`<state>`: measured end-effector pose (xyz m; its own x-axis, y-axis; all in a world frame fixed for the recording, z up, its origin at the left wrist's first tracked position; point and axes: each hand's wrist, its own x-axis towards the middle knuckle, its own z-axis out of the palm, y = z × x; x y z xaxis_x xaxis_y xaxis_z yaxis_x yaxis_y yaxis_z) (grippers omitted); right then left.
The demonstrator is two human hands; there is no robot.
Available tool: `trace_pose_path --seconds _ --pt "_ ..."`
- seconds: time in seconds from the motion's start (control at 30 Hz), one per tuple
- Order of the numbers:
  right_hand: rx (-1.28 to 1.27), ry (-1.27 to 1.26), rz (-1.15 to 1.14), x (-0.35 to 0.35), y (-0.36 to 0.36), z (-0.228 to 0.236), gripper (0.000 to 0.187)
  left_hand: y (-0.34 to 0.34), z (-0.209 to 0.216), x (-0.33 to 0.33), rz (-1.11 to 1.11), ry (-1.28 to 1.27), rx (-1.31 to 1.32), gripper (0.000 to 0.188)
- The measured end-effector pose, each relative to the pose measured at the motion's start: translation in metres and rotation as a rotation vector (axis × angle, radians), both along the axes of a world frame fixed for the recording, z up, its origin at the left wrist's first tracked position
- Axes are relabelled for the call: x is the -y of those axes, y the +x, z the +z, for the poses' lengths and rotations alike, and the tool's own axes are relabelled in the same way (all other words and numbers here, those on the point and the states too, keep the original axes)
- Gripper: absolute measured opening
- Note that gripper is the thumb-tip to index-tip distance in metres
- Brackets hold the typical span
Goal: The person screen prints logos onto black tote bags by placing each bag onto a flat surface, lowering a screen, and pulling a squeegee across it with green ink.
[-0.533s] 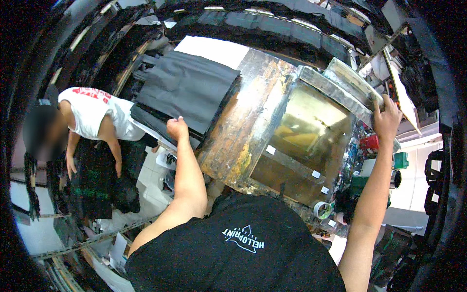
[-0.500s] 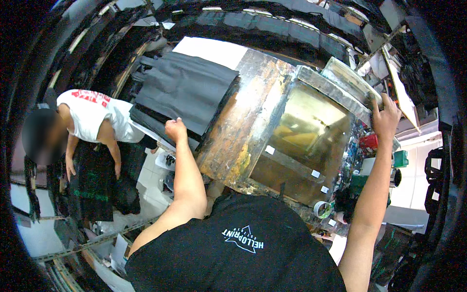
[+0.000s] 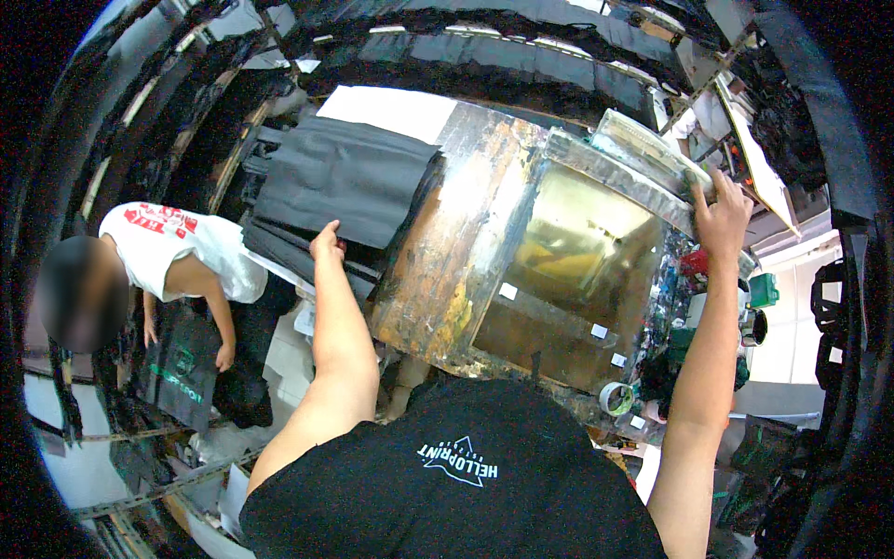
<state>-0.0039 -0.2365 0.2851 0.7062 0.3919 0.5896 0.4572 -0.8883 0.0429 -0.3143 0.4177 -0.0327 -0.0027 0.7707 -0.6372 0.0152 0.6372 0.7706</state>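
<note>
My left hand (image 3: 328,244) is at the near edge of a stack of black fabric sheets (image 3: 345,182), its fingers closed on the edge of a sheet with the forefinger lying along it. To the right stands a screen-printing frame (image 3: 619,177) with a brownish, shiny mesh (image 3: 577,252). My right hand (image 3: 722,216) is wrapped round the near end of a pale, greenish long bar (image 3: 647,147) lying along the frame's far rail. Part of that grip is hidden behind the fingers.
A paint-stained wooden board (image 3: 466,224) lies between stack and frame, with a white sheet (image 3: 382,112) behind. A tape roll (image 3: 616,399) and a green container (image 3: 764,290) are on the right. On the left another person (image 3: 182,252) bends over a black printed bag (image 3: 177,373).
My left forefinger has stretched out over the black fabric. My right hand stays at the bar's end. The other person's hands have moved, and more of the black bag's print shows.
</note>
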Motion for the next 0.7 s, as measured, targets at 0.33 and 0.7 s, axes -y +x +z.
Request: trace_pose_path --seconds 0.33,0.7 --pt "-0.062 -0.034 -0.057 0.006 -0.001 0.0 0.048 0.048 0.03 0.032 -0.139 0.032 -0.279 0.067" --pt "-0.011 -0.039 -0.028 0.021 0.007 -0.005 0.046 0.079 0.073 0.063 -0.297 0.154 -0.528 0.043"
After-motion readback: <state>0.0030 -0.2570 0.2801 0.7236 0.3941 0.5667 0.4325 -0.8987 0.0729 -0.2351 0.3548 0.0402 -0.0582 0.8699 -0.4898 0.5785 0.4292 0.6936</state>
